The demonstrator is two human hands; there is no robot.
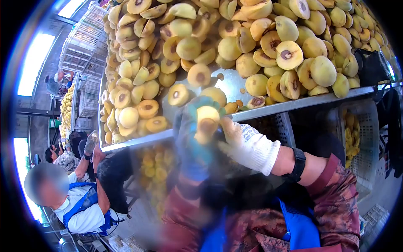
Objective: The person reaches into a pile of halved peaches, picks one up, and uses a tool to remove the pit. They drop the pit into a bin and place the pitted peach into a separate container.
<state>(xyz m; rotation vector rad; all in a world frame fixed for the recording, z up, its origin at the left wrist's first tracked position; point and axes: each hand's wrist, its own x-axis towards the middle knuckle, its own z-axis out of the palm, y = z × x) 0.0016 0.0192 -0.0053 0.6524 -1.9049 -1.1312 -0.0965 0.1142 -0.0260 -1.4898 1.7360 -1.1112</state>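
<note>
Centrally, left hand point(189, 133) gripping halved fruit point(208, 119), right hand point(252, 147) curled, grip unclear, heaped fruit point(289, 55) beyond metal rim point(304, 103).

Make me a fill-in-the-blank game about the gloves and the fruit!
1. The left hand, in a blue glove, holds a pale yellow piece of ____.
2. The right hand wears a printed glove that is mostly ____.
3. The band around the right wrist is coloured ____.
4. Lots of cut yellow fruits are heaped on a table made of shiny ____.

Missing words: fruit; white; black; metal
</note>
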